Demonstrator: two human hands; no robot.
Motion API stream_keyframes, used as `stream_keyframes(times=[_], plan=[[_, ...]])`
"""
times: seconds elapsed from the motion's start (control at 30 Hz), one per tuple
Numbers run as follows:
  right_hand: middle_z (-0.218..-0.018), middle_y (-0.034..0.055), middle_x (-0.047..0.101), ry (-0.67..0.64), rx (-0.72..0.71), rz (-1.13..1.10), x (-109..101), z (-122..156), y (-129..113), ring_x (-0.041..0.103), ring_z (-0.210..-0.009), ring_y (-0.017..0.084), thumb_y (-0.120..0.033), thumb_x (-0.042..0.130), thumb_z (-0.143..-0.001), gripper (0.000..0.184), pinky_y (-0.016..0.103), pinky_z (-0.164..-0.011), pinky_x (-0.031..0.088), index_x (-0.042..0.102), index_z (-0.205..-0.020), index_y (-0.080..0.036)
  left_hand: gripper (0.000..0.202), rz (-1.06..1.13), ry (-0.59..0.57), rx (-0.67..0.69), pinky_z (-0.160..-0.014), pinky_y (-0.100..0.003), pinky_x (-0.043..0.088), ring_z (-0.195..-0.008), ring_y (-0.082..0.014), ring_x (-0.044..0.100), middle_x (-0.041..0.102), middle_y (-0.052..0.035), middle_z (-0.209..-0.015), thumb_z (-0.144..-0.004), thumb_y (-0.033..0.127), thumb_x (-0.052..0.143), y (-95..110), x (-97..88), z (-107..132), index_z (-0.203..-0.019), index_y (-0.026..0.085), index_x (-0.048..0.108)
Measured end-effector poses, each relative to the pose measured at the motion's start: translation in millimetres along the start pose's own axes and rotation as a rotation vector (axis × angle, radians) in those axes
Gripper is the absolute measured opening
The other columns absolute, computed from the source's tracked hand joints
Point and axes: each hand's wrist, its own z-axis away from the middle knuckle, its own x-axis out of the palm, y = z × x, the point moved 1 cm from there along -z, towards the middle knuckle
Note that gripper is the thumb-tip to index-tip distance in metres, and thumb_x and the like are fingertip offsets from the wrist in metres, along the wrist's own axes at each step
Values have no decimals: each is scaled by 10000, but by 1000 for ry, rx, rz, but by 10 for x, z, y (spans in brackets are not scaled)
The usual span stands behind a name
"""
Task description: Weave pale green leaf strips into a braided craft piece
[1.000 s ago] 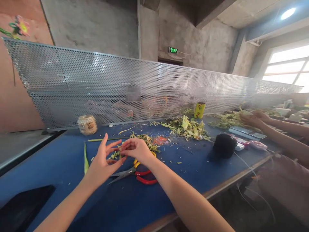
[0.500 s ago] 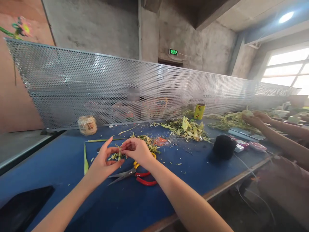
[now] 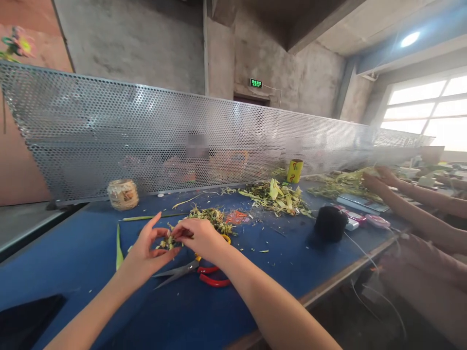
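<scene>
Both hands meet over the blue table, left of its middle. My left hand [image 3: 144, 250] has its fingers curled around a small pale-green husk piece [image 3: 168, 243], with one finger raised. Pinching the top of this piece, my right hand [image 3: 202, 237] comes in from the right; its fingertips partly hide it. Beneath the right wrist lie scissors [image 3: 179, 272] with red handles, blades spread toward the left. Yellow handles [image 3: 226, 239] of another tool show behind that wrist. A heap of small plant bits [image 3: 211, 218] sits just beyond the hands.
Long green leaf strips [image 3: 119, 248] lie to the left, near a straw-coloured wrapped jar [image 3: 123, 195]. Farther right are a husk pile [image 3: 279, 197], a yellow can [image 3: 295, 171] and a black spool [image 3: 331, 223]. A perforated metal screen [image 3: 164, 141] borders the back. Another person's hands [image 3: 375, 179] work at right.
The camera view has shifted slightly, so the scene sits a little farther left. My fingers have moved closer around the husk piece, which is now more hidden.
</scene>
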Motion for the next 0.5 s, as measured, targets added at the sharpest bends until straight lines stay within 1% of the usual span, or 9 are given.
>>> stream_keyframes(times=[0.1,0.23,0.33,0.43,0.5], plan=[[-784,2,600,-26,-23,98,-8,12,-31,566,-708,81,-25,485,-713,191,196,-700,449,561,-806,-174,901,6,2,-3,-618,-330,498,-787,-193,532,513,-16,-825,-537,394,654,1,10,5,-1315,225,232],[-843,25,596,-73,-84,281,-25,29,-75,550,-802,105,-40,451,-758,196,213,-742,426,550,-864,-171,908,15,-17,3,-615,-307,490,-803,-187,518,509,-16,-809,-544,364,659,-4,25,17,-1321,204,218],[-885,43,581,-94,-145,401,-29,39,-87,525,-874,131,-50,436,-774,209,241,-786,409,536,-911,-173,902,26,-41,-1,-582,-288,487,-791,-181,512,515,-20,-813,-556,357,660,2,29,26,-1322,196,211],[-899,53,580,-75,-174,429,-32,41,-99,516,-887,136,-56,424,-787,193,249,-815,398,535,-909,-158,897,50,-76,-25,-587,-285,493,-805,-184,521,528,-19,-809,-565,354,671,42,7,21,-1319,188,214],[-886,48,587,-35,-179,398,-36,39,-112,517,-879,130,-57,423,-790,189,240,-810,399,536,-906,-154,837,92,-96,-68,-610,-301,502,-810,-187,533,544,-21,-810,-608,391,644,90,-20,10,-1309,182,237]])
